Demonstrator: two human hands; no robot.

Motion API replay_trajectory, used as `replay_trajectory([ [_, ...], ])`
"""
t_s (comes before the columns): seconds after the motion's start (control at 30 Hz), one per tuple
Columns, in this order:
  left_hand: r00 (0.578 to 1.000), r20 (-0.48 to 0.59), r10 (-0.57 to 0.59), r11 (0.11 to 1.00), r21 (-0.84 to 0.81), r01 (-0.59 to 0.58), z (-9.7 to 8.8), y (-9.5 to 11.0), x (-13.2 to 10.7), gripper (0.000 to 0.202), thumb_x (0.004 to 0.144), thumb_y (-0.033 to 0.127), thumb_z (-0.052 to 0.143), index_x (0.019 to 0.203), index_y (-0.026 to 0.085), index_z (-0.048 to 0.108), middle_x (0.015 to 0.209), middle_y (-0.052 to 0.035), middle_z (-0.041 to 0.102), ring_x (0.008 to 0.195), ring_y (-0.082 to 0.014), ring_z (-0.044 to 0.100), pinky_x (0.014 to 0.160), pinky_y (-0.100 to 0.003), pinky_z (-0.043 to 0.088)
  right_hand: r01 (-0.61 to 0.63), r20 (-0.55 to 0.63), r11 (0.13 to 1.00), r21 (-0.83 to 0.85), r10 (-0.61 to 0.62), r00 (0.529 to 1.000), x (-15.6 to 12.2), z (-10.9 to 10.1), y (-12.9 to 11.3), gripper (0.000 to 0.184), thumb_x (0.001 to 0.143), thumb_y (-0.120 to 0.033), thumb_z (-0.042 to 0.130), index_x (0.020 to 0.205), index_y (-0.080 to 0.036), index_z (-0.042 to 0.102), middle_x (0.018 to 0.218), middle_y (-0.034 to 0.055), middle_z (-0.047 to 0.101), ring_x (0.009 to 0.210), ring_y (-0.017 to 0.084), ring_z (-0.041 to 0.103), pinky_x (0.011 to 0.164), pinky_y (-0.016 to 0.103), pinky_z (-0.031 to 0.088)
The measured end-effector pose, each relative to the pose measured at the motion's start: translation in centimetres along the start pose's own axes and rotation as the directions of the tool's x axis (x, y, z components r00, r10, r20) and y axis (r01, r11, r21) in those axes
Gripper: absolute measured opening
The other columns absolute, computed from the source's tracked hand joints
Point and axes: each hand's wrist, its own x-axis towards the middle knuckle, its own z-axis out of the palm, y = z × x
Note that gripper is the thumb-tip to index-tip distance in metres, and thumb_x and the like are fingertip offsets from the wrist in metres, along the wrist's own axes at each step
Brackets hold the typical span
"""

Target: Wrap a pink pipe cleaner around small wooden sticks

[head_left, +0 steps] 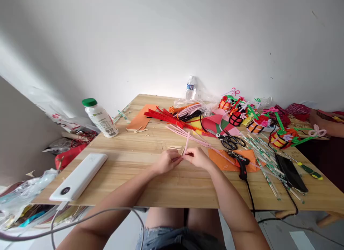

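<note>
Head view: both hands pinch a thin pink fuzzy pipe cleaner [186, 145] over the pale wooden table [161, 185].

The left hand [167, 161] and right hand [197, 157] meet fingertip to fingertip, each closed on the pipe cleaner's lower end, which stands up between them. Just beyond the fingers lie more loose pink pipe cleaners [199, 139]; right of the right hand's fingers are black-handled scissors [230, 141] and a black glue gun [241, 163].

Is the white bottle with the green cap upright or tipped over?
Upright: the white bottle stands on its base near the table's left edge, green cap on top.
</note>
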Motion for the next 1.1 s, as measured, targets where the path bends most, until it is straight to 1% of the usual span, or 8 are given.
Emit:
replay_trajectory([
  [0.37,0.962,-0.071,0.265,0.96,0.117,-0.256,-0.6,0.4,-0.2,0.023,0.092,0.026,0.051,0.084,0.015,0.068,0.069,-0.0064,0.061,0.067,-0.0149,0.054,0.063,-0.028,0.044,-0.211,0.2,0.883,0.419,0.137,0.97,-0.5,0.3,0.6,0.031,0.073,-0.044,0.066,0.066,-0.014,0.061,0.048,-0.0031,0.053,0.041,0.009,0.048,0.043,0.022,0.036],
  [0.43,0.977,-0.137,0.161,0.986,-0.023,-0.166,-0.7,0.6,-0.1,0.021,0.09,0.032,0.056,0.088,0.015,0.069,0.075,-0.0077,0.064,0.07,-0.0151,0.057,0.065,-0.028,0.047,-0.163,0.137,0.871,0.464,0.111,0.984,-0.5,0.3,0.5,0.033,0.072,-0.045,0.066,0.065,-0.014,0.06,0.049,-0.0034,0.052,0.041,0.009,0.048,0.044,0.022,0.037],
  [0.53,0.978,-0.135,-0.16,0.929,-0.355,0.103,-1.1,0.9,0.1,0.038,0.083,0.048,0.06,0.097,0.013,0.067,0.083,-0.0093,0.066,0.073,-0.016,0.061,0.065,-0.028,0.049,-0.04,-0.032,0.902,0.429,0.059,0.998,-0.5,0.5,0.4,0.032,0.075,-0.045,0.065,0.067,-0.014,0.061,0.052,-0.0033,0.052,0.044,0.008,0.047,0.047,0.022,0.037],
  [0.63,0.892,0.111,-0.438,0.696,-0.586,0.414,-1.7,1.0,0.3,0.054,0.082,0.062,0.051,0.083,0.01,0.065,0.065,-0.005,0.061,0.057,-0.0128,0.054,0.053,-0.026,0.044,0.039,-0.158,0.94,0.339,0.016,0.987,-0.6,0.6,0.3,0.028,0.077,-0.043,0.064,0.073,-0.015,0.064,0.059,-0.0012,0.056,0.049,0.01,0.048,0.048,0.023,0.037],
  [0.7,0.82,0.264,-0.509,0.564,-0.617,0.549,-1.9,0.9,0.3,0.055,0.08,0.064,0.052,0.073,0.01,0.062,0.054,-0.0015,0.054,0.048,-0.0102,0.047,0.047,-0.024,0.038,0.063,-0.185,0.955,0.289,-0.008,0.983,-0.7,0.7,0.2,0.026,0.077,-0.041,0.064,0.073,-0.015,0.065,0.063,0.0001,0.058,0.052,0.01,0.048,0.049,0.023,0.038],
  [0.77,0.788,0.31,-0.531,0.527,-0.607,0.594,-2.0,0.9,0.3,0.051,0.076,0.061,0.058,0.072,0.01,0.062,0.053,-0.0001,0.052,0.047,-0.0093,0.045,0.046,-0.023,0.035,0.054,-0.164,0.962,0.268,-0.01,0.986,-0.7,0.6,0.2,0.025,0.077,-0.04,0.064,0.073,-0.015,0.065,0.064,0.0004,0.059,0.052,0.01,0.048,0.049,0.023,0.038],
  [0.9,0.858,0.245,-0.451,0.704,-0.494,0.51,-2.1,1.0,0.4,0.045,0.078,0.055,0.06,0.07,0.011,0.065,0.057,-0.0004,0.053,0.054,-0.0097,0.047,0.051,-0.022,0.038,-0.06,-0.058,0.959,0.277,0.079,0.995,-0.7,0.1,0.1,0.026,0.077,-0.039,0.063,0.071,-0.014,0.066,0.052,-0.0023,0.055,0.047,0.009,0.046,0.046,0.022,0.035],
  [1.1,0.991,0.037,-0.127,0.971,-0.201,0.132,-1.7,0.9,0.3,0.034,0.09,0.039,0.052,0.076,0.014,0.071,0.068,-0.0067,0.064,0.066,-0.0138,0.056,0.064,-0.025,0.044,-0.2,0.07,0.896,0.397,0.188,0.98,-0.6,-0.2,0.4,0.029,0.072,-0.037,0.068,0.056,-0.015,0.057,0.047,-0.0039,0.052,0.039,0.008,0.046,0.044,0.022,0.037],
])
